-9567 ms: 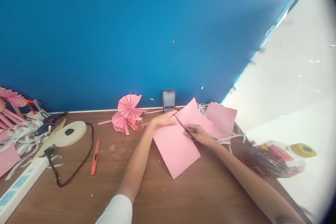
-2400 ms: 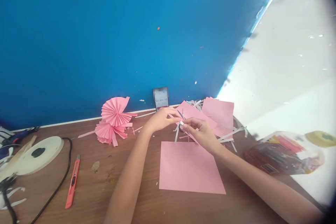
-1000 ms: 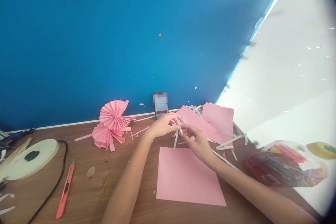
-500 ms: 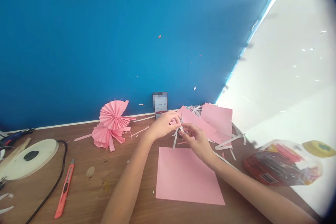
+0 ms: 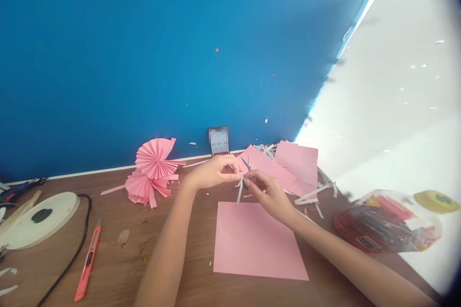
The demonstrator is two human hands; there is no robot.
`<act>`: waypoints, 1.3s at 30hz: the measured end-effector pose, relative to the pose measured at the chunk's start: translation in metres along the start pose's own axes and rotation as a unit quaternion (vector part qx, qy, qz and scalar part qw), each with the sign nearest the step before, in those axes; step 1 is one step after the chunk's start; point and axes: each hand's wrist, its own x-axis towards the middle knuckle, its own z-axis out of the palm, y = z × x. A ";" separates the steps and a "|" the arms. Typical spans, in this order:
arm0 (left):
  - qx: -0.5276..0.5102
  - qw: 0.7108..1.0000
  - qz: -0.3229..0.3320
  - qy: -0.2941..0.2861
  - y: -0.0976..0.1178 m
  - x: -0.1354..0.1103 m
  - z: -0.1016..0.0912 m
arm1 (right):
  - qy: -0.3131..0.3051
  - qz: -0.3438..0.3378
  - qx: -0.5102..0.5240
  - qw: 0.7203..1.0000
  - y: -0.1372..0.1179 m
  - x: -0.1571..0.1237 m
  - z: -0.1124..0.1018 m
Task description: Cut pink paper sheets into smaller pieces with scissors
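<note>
1. Pink sheet [image 5: 257, 244]: flat on table [image 5: 118, 273], near centre.
2. Clear container [image 5: 391, 223], yellow lid [image 5: 437, 201], right side: barcode [image 5: 369, 242] visible, print illegible.
3. Left hand [image 5: 216, 172], right hand [image 5: 270, 192]: fingers drawn narrow beyond sheet's far edge; anything held cannot be told.
4. Phone [image 5: 219, 140], far centre: display reads "02:01:18".
5. Scissors [image 5: 247, 164]: just beyond fingertips.
</note>
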 end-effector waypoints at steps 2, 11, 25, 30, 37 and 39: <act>0.005 1.000 -0.014 0.000 -0.004 0.000 -0.001 | -0.037 0.021 0.036 0.998 0.001 0.002 -0.001; 0.049 0.972 -0.216 -0.084 -0.039 0.007 0.015 | 0.083 0.011 -0.021 0.996 -0.002 0.014 -0.023; 0.273 0.930 -0.245 0.008 -0.072 0.031 0.057 | 0.115 0.006 0.021 0.993 -0.004 0.005 -0.024; 0.324 0.893 -0.283 0.128 -0.070 0.031 0.054 | 0.079 -0.015 -0.085 0.993 -0.003 0.006 -0.030; 0.307 0.922 -0.179 0.153 -0.053 0.034 0.055 | 0.093 -0.046 -0.459 0.882 0.008 0.011 -0.034; 0.264 0.956 -0.108 0.074 -0.048 0.036 0.063 | 0.121 -0.045 -0.507 0.852 0.008 0.012 -0.038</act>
